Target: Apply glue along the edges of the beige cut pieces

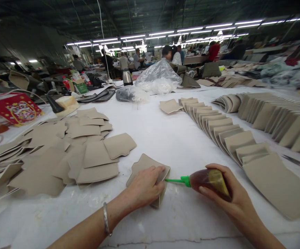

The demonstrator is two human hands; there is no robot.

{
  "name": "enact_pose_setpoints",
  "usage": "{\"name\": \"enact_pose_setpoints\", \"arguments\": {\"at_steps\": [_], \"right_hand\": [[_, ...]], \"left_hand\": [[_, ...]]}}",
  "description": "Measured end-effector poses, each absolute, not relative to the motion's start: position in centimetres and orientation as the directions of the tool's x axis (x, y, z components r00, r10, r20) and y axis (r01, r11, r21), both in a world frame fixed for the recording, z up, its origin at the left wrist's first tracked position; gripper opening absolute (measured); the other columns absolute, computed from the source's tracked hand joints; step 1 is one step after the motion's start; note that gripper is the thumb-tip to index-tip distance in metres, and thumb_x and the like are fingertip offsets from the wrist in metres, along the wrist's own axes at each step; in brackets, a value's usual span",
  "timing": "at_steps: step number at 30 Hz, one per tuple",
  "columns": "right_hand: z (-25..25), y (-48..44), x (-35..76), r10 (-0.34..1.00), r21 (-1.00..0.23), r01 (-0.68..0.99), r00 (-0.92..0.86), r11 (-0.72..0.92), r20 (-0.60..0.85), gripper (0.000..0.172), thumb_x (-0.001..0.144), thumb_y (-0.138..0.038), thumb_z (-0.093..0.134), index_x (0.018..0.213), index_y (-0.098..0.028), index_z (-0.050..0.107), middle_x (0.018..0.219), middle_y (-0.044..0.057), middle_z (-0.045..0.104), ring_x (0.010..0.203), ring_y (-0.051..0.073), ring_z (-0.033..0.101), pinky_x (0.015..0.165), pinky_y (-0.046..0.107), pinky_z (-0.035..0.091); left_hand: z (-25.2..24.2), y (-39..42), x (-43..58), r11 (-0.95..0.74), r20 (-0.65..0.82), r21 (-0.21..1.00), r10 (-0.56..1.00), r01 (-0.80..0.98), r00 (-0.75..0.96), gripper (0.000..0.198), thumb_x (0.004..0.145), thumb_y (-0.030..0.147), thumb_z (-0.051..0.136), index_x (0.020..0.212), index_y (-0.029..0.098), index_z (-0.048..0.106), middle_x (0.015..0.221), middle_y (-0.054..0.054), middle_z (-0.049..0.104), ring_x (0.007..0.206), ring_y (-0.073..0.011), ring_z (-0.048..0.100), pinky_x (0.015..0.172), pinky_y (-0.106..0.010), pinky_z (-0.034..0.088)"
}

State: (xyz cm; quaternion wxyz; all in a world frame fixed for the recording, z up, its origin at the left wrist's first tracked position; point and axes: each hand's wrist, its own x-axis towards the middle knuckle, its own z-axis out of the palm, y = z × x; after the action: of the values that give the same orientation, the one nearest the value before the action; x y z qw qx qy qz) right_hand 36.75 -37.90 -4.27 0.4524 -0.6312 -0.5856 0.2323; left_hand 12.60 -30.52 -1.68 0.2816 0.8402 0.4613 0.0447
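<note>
My left hand, with a silver bangle on the wrist, holds a beige leather-like piece down on the white table. Its fingers are bent over the piece, part of which is folded up near the fingertips. In my right hand is a glue bottle, lying sideways, with brown contents and a long green nozzle. The nozzle tip points left and meets the edge of the piece beside my left fingers; whether liquid is coming out cannot be seen.
Loose beige pieces are heaped at left. Overlapping rows of pieces stretch along the right, near scissors. Behind are plastic bags, a metal kettle and a red box. Several people work farther back.
</note>
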Motion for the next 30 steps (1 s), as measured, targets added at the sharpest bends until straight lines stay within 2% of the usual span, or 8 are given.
{"name": "enact_pose_setpoints", "arguments": {"at_steps": [3, 9, 14, 19, 24, 30], "right_hand": [[-4.2, -38.3, 36.4, 0.977, -0.905, 0.425, 0.179, 0.028, 0.114, 0.044, 0.08, -0.049, 0.067, 0.115, -0.027, 0.052, 0.091, -0.002, 0.059, 0.077, 0.022, 0.059, 0.07, 0.03, 0.045], [-4.4, -37.6, 37.3, 0.961, -0.867, 0.498, 0.22, 0.035, 0.165, 0.049, 0.077, -0.051, 0.072, 0.115, -0.027, 0.052, 0.091, -0.001, 0.06, 0.075, 0.02, 0.06, 0.068, 0.028, 0.047], [-3.6, -39.0, 36.0, 0.986, -0.934, 0.358, 0.162, -0.02, 0.04, 0.046, 0.078, -0.048, 0.068, 0.116, -0.028, 0.051, 0.091, -0.003, 0.061, 0.078, 0.02, 0.059, 0.071, 0.027, 0.046], [-3.6, -39.3, 35.7, 0.975, -0.926, 0.376, 0.216, -0.026, 0.06, 0.047, 0.075, -0.048, 0.072, 0.113, -0.027, 0.053, 0.091, -0.001, 0.061, 0.079, 0.022, 0.059, 0.07, 0.028, 0.046], [-3.5, -39.4, 35.5, 0.988, -0.949, 0.315, 0.154, -0.03, 0.02, 0.047, 0.075, -0.046, 0.07, 0.114, -0.027, 0.052, 0.087, -0.003, 0.061, 0.077, 0.021, 0.059, 0.071, 0.028, 0.045], [-3.2, -39.5, 35.4, 0.978, -0.933, 0.359, 0.202, -0.022, 0.054, 0.045, 0.074, -0.046, 0.07, 0.112, -0.027, 0.054, 0.092, -0.002, 0.061, 0.078, 0.021, 0.059, 0.07, 0.028, 0.044]], "left_hand": [[-1.7, -30.5, 12.7, -0.41, -0.195, 0.516, 0.799, 0.752, 0.569, 0.053, 0.083, 0.024, 0.041, 0.134, 0.019, 0.053, 0.123, -0.01, 0.065, 0.109, -0.0295, 0.062, 0.095, -0.044, 0.048], [-1.7, -30.7, 12.7, -0.398, -0.183, 0.53, 0.808, 0.749, 0.559, 0.054, 0.082, 0.023, 0.041, 0.134, 0.019, 0.053, 0.123, -0.01, 0.064, 0.109, -0.0298, 0.061, 0.096, -0.043, 0.047], [-1.8, -30.7, 12.6, -0.384, -0.189, 0.525, 0.817, 0.76, 0.544, 0.056, 0.082, 0.025, 0.043, 0.137, 0.019, 0.052, 0.111, -0.009, 0.067, 0.098, -0.0278, 0.064, 0.088, -0.038, 0.048], [-1.9, -30.8, 12.6, -0.381, -0.181, 0.524, 0.825, 0.762, 0.536, 0.055, 0.083, 0.027, 0.045, 0.137, 0.018, 0.052, 0.107, -0.009, 0.067, 0.092, -0.0276, 0.063, 0.085, -0.038, 0.047], [-2.0, -30.9, 12.7, -0.38, -0.172, 0.522, 0.83, 0.763, 0.531, 0.054, 0.083, 0.028, 0.045, 0.136, 0.019, 0.052, 0.106, -0.008, 0.067, 0.091, -0.0267, 0.063, 0.084, -0.037, 0.047], [-2.1, -30.9, 12.6, -0.373, -0.176, 0.517, 0.834, 0.77, 0.522, 0.054, 0.083, 0.027, 0.045, 0.136, 0.018, 0.053, 0.104, -0.009, 0.067, 0.09, -0.0267, 0.063, 0.084, -0.037, 0.047]]}}
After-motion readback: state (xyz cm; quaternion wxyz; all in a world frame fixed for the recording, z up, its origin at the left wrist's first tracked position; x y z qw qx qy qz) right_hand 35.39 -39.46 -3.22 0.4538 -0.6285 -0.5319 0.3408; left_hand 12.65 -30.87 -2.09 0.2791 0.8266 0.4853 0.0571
